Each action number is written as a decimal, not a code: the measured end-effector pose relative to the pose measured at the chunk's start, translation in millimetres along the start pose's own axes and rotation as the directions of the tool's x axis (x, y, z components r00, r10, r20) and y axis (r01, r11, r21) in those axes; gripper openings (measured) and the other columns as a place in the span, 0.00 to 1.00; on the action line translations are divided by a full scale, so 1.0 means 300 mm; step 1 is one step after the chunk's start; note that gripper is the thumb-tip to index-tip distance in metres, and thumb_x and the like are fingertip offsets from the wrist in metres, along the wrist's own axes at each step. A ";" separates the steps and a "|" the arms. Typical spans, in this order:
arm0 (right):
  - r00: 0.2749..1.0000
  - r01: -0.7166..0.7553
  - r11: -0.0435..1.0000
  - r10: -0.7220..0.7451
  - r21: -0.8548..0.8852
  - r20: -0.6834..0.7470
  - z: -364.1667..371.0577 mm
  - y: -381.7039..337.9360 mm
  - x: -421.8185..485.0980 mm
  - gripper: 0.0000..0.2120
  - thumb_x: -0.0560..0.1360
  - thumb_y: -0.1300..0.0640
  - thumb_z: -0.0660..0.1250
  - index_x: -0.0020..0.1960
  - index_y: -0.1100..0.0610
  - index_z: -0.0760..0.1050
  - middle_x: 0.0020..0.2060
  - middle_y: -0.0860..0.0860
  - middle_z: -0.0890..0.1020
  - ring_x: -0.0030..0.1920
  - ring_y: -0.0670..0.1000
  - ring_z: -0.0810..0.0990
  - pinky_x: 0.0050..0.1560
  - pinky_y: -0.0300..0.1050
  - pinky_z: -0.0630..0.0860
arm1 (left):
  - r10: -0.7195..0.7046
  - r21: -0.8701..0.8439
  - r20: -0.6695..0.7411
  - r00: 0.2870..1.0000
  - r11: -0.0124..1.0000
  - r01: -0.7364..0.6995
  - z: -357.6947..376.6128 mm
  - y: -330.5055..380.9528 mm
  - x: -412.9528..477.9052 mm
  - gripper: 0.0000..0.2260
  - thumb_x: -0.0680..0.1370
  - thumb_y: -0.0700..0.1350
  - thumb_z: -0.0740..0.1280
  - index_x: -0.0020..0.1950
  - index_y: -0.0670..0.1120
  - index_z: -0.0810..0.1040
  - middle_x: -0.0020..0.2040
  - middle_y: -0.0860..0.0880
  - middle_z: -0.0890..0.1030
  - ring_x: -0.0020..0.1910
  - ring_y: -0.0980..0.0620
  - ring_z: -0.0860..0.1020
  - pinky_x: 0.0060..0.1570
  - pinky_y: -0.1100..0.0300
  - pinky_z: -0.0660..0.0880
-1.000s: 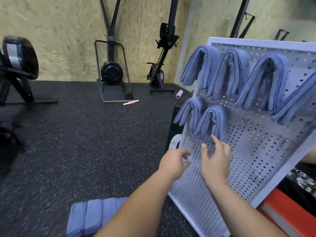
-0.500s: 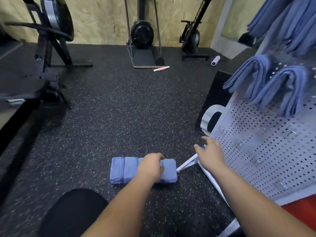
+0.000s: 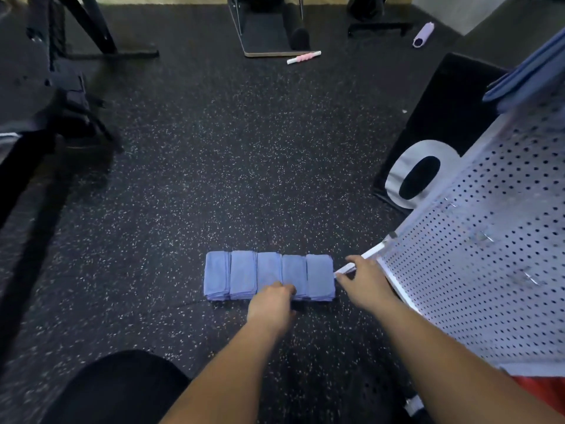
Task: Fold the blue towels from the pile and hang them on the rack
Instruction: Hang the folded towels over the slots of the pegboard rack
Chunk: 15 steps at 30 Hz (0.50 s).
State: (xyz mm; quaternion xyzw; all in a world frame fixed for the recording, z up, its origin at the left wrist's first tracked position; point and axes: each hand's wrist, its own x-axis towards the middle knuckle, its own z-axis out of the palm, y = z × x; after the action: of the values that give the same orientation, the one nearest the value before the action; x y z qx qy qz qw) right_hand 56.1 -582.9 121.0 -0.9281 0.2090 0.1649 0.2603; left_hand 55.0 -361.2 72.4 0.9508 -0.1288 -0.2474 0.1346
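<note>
At the far left, dark metal gym equipment is standing on the black speckled rubber floor, blurred and partly in shadow. At the bottom left, a knee in black cloth is showing at the frame's edge.

In the middle, the folded blue cloth towels are lying on the floor as five low stacks, touching side by side in one straight row. The left hand is reaching in from below. Its fingers are curling down over the near edge of the row, about where the third and fourth stacks meet, and gripping the cloth there.

Farther back, a pink and white ridged roller stick is lying on the floor just in front of a flat black platform.

Just right of the row, the right hand is hovering with fingers loosely spread and holding nothing, its fingertips lying at the white foot bar of the rack.

The white perforated metal rack is leaning across the right side. One blue towel is hanging on it near the top right corner. Behind its left edge, a black box with a large white zero is standing on the floor. A lilac cylinder is lying beyond it. A red surface is showing under the rack's lower right corner.
</note>
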 end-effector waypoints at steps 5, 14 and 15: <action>0.996 -0.036 0.999 0.039 -0.038 0.078 0.081 0.044 0.102 0.28 0.80 0.46 0.70 0.78 0.50 0.69 0.71 0.58 0.71 0.67 0.61 0.75 0.68 0.56 0.75 | -0.025 0.001 0.022 0.999 1.000 0.025 0.074 -0.006 0.083 0.18 0.79 0.41 0.69 0.68 0.53 0.77 0.62 0.48 0.78 0.62 0.43 0.78 0.54 0.48 0.79; 0.983 -0.019 0.995 0.037 -0.097 0.182 0.218 0.116 0.299 0.31 0.81 0.46 0.69 0.80 0.51 0.65 0.73 0.58 0.68 0.70 0.62 0.72 0.69 0.57 0.73 | -0.073 -0.186 0.028 0.997 0.980 0.077 0.190 0.021 0.243 0.20 0.81 0.51 0.70 0.74 0.54 0.74 0.66 0.51 0.76 0.67 0.46 0.76 0.60 0.49 0.78; 0.982 -0.008 0.994 0.028 -0.105 0.185 0.232 0.120 0.324 0.31 0.81 0.47 0.69 0.80 0.51 0.65 0.73 0.58 0.68 0.71 0.62 0.71 0.69 0.57 0.73 | -0.073 -0.199 0.020 0.997 0.977 0.075 0.200 0.023 0.264 0.21 0.82 0.51 0.69 0.74 0.54 0.73 0.67 0.51 0.75 0.67 0.46 0.75 0.61 0.49 0.78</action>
State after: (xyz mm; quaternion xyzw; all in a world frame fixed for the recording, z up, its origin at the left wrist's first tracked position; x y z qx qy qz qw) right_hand 108.6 -601.9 9.4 -0.9189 0.1832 0.2642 0.2287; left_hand 90.2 -403.8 -10.4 0.9350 -0.0687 -0.2699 0.2195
